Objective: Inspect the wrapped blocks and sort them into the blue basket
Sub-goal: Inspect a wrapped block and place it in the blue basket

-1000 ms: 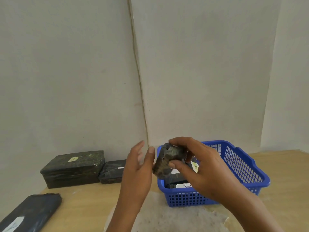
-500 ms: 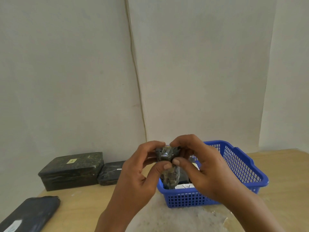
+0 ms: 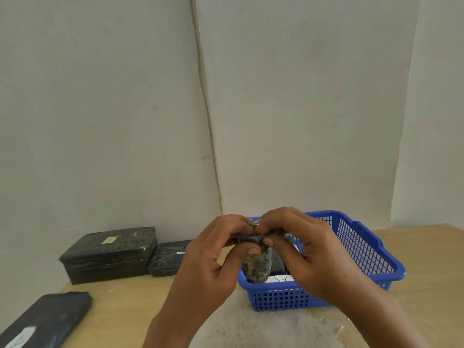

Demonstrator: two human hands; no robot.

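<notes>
While both hands meet over the blue basket (image 3: 361, 249), a small wrapped block (image 3: 257, 266) hangs upright between them, its mottled grey-green body dropping toward the basket's near-left corner. Left hand (image 3: 213, 262) pinches the top of the wrapping w/ thumb and curled fingers; right hand (image 3: 308, 257) pinches the same top edge from the other side, fingers curled over it. So both are closed on the block's upper end, knuckles nearly touching. Can't tell if the block's bottom touches the basket floor or hangs just above it.

Inside the basket, behind the hands, dark wrapped pieces show, plus a white label (image 3: 280, 279) w/ a handwritten mark near the front wall.

Basket sits on a wooden table (image 3: 426, 252), right of centre, near the wall. Over on the left by the wall: a large dark wrapped block (image 3: 110, 254) w/ a small yellowish label on top, and a lower dark block (image 3: 167, 258) just beside it on its right. Front-left corner: a flat dark packet (image 3: 47, 320) w/ a white patch, lying at an angle. Pale speckled sheet (image 3: 271, 327) lies on the table below the hands, in front of the basket.
</notes>
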